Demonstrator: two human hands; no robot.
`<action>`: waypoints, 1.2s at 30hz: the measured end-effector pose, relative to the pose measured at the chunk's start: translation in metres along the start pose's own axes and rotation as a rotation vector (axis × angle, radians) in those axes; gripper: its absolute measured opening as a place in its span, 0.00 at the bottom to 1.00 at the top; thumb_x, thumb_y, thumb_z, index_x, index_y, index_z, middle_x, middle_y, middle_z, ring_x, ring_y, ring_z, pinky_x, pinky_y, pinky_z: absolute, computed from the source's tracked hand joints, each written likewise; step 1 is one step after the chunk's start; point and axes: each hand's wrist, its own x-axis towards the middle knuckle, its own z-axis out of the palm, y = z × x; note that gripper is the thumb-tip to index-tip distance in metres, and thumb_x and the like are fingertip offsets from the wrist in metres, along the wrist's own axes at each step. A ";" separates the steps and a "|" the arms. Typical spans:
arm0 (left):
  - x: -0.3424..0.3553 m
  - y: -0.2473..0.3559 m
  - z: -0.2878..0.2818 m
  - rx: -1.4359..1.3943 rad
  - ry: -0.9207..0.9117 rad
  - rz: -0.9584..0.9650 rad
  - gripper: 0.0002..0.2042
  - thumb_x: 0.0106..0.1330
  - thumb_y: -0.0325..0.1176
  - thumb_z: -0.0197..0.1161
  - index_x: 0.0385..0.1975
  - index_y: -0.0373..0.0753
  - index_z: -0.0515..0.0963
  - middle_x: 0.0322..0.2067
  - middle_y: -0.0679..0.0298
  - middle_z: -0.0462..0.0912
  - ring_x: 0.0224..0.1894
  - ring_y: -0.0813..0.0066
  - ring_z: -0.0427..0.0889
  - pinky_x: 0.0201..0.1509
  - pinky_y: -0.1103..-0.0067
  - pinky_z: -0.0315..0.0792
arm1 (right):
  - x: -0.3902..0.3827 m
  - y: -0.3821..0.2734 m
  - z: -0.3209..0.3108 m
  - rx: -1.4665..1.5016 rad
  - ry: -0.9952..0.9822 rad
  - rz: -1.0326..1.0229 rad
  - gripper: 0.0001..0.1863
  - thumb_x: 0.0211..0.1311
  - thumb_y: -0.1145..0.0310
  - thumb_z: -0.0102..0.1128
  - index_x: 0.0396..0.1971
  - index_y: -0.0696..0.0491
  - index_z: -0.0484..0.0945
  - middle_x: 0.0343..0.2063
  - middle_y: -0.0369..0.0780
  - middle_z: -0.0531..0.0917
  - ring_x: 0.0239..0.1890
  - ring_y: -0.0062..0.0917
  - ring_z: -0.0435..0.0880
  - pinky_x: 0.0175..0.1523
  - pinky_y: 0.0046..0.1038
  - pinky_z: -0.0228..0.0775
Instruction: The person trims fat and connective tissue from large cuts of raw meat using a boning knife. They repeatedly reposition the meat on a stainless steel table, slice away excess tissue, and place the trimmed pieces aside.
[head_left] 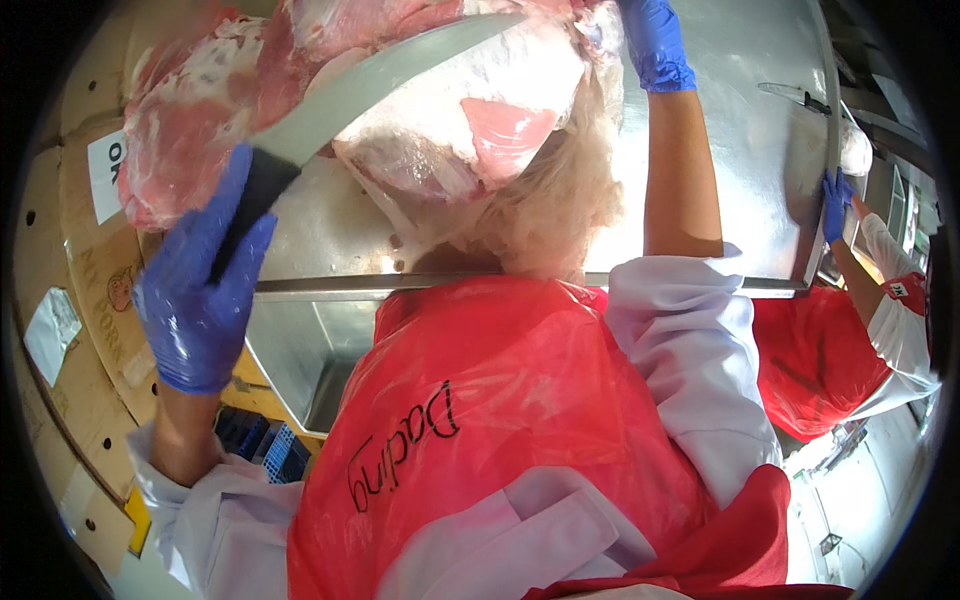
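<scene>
My left hand (200,280), in a blue glove, is closed around the black handle of a large knife (400,75). Its broad blade slants up to the right, across or just above a big piece of raw meat (510,140); contact is unclear. White fat covers much of this meat, and a thin pale membrane (550,215) hangs from its near right side over the table edge. At the meat's right end is my gloved right hand (660,45). The top of the picture cuts off its fingers, so its grip is hidden. More pink meat (190,130) lies at the left.
The steel table (730,180) has a raised rim, with a small knife (795,97) near its right edge. A metal basin (320,350) sits below its near edge. Cardboard boxes (95,270) stand at left, blue crates (270,445) lower down. A co-worker's gloved hand (835,205) is at right.
</scene>
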 end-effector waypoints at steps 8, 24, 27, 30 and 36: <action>0.069 0.039 -0.069 -0.024 -0.252 0.067 0.22 0.69 0.30 0.66 0.63 0.41 0.77 0.38 0.57 0.87 0.37 0.73 0.84 0.46 0.76 0.78 | -0.017 0.001 0.029 0.005 0.288 -0.064 0.22 0.83 0.59 0.35 0.39 0.56 0.77 0.35 0.40 0.81 0.40 0.26 0.78 0.50 0.29 0.69; 0.039 -0.029 0.042 0.090 0.037 0.229 0.28 0.66 0.35 0.70 0.68 0.49 0.73 0.31 0.59 0.82 0.27 0.64 0.81 0.37 0.72 0.76 | 0.013 0.012 -0.021 0.184 -0.097 0.013 0.18 0.82 0.61 0.41 0.51 0.58 0.78 0.48 0.38 0.82 0.53 0.23 0.77 0.63 0.32 0.67; 0.039 -0.056 0.081 0.192 0.170 0.248 0.29 0.60 0.41 0.74 0.64 0.57 0.78 0.24 0.66 0.76 0.19 0.67 0.74 0.26 0.70 0.72 | 0.005 0.047 -0.010 0.170 0.347 0.078 0.22 0.82 0.59 0.42 0.59 0.60 0.75 0.55 0.41 0.81 0.60 0.27 0.76 0.69 0.33 0.64; 0.041 -0.070 0.101 0.233 0.236 0.272 0.30 0.58 0.45 0.75 0.64 0.58 0.78 0.22 0.67 0.74 0.19 0.67 0.74 0.24 0.71 0.70 | -0.008 0.055 -0.019 0.180 0.223 -0.035 0.26 0.82 0.57 0.41 0.66 0.62 0.68 0.64 0.46 0.75 0.68 0.32 0.71 0.76 0.36 0.57; 0.033 -0.068 0.122 0.167 0.305 0.291 0.31 0.59 0.46 0.74 0.65 0.57 0.77 0.23 0.66 0.76 0.18 0.68 0.73 0.23 0.72 0.69 | -0.018 0.061 -0.035 -0.197 0.088 -0.323 0.21 0.80 0.69 0.42 0.65 0.63 0.67 0.61 0.48 0.75 0.66 0.35 0.72 0.75 0.39 0.58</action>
